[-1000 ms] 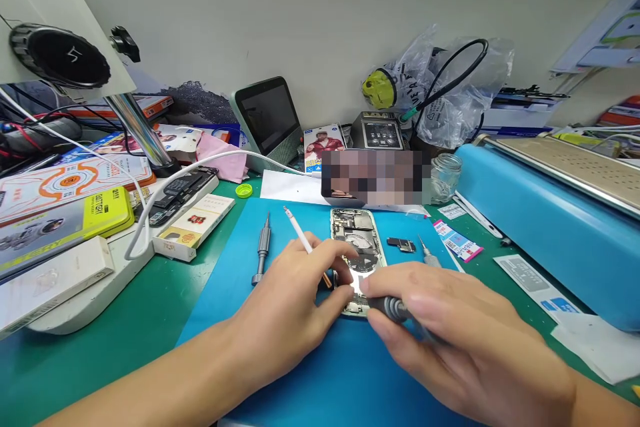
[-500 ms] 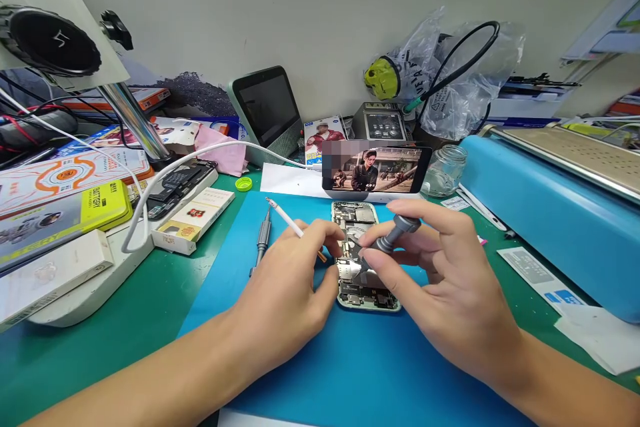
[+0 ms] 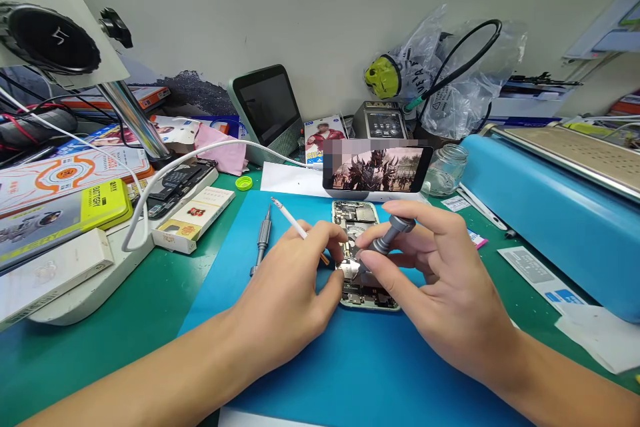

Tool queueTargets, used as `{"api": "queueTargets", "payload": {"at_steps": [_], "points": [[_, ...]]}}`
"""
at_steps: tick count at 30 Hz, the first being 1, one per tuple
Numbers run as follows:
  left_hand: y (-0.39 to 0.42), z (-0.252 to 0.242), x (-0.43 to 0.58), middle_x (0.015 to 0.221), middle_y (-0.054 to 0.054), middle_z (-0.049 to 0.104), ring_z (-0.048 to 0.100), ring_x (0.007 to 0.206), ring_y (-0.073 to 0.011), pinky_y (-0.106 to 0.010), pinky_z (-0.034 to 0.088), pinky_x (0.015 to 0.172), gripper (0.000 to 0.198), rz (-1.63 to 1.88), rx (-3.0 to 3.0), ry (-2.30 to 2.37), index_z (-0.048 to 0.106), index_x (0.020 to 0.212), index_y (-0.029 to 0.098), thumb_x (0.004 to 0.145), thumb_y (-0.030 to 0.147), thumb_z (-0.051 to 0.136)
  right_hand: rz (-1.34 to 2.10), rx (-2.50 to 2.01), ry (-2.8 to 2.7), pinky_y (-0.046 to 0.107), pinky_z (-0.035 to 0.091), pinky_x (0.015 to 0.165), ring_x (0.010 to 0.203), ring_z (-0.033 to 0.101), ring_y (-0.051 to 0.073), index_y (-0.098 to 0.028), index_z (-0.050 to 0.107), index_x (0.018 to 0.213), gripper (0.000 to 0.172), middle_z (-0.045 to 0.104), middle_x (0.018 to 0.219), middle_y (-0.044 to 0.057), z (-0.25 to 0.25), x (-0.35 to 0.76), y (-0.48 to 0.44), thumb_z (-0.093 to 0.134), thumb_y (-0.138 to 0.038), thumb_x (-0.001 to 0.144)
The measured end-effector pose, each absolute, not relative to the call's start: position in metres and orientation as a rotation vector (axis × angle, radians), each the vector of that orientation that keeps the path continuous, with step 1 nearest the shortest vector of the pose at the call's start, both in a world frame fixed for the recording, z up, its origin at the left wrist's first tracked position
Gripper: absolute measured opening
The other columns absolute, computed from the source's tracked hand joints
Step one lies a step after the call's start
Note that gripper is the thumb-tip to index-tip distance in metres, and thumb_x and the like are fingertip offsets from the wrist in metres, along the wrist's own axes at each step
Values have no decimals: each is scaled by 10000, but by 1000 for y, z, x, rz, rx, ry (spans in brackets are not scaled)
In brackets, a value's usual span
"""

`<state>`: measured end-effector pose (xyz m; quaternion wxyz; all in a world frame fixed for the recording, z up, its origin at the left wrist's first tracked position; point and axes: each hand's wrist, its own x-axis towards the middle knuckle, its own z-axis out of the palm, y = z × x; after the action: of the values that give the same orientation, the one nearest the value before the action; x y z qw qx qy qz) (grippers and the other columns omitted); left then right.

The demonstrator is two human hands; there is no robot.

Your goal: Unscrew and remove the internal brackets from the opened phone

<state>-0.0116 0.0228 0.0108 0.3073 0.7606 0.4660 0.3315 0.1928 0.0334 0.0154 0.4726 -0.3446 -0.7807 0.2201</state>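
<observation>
An opened phone (image 3: 356, 213) with its inner boards and screws bared lies on the blue mat (image 3: 350, 367). My right hand (image 3: 445, 273) pinches a grey screwdriver (image 3: 393, 232), tilted with its lower end over the phone's middle; fingers partly hide the tip. My left hand (image 3: 290, 287) holds a lit-looking cigarette (image 3: 290, 217) between its fingers, ash end up and away. Its thumb and fingertips rest at the phone's left edge; whether they grip any small part cannot be seen. A second screwdriver (image 3: 263, 237) lies on the mat left of that hand.
Behind the opened phone, another phone (image 3: 377, 173) plays a video. A glass jar (image 3: 447, 170) and blue machine (image 3: 550, 213) stand right. Left are boxes (image 3: 195, 217), a white cable (image 3: 200, 150) and a stand's metal post (image 3: 135, 120). A smart display (image 3: 267, 110) stands behind.
My right hand and the screwdriver have shifted slightly left. My left hand has edged right against the phone, the cigarette moving with it. The video shows a different picture.
</observation>
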Motion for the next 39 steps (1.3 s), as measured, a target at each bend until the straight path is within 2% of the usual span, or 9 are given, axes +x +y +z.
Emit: {"api": "queueTargets", "payload": {"at_steps": [20,28,36,39], "points": [[21,14,-12,1014,21,669,542,966,-223,-363,423,810,283,899,2056,1166,578,1137,248,931,54,568,598,-817,-1861,138,658,711,892,778,105,-313,476,1385,494,728,1061,-3,18,189,32,673,-118,976],[21,13,-13,1052,42,682,552,965,-195,-340,415,855,295,924,2074,1086,567,1152,262,938,59,568,632,-805,-1841,159,666,868,994,772,98,-341,479,1377,496,718,1064,-30,19,188,29,668,-110,980],[21,13,-13,1075,52,687,573,1007,-195,-338,411,879,306,922,2085,1033,556,1111,272,917,35,563,623,-806,-1852,169,675,843,996,777,111,-361,471,1399,516,725,1083,-24,19,188,29,656,-113,985],[22,12,-12,1027,66,688,572,974,-184,-329,408,851,315,930,2083,1022,565,1120,274,920,31,581,614,-818,-1852,171,679,813,988,781,119,-364,465,1406,523,733,1102,-17,18,189,29,657,-118,986]]}}
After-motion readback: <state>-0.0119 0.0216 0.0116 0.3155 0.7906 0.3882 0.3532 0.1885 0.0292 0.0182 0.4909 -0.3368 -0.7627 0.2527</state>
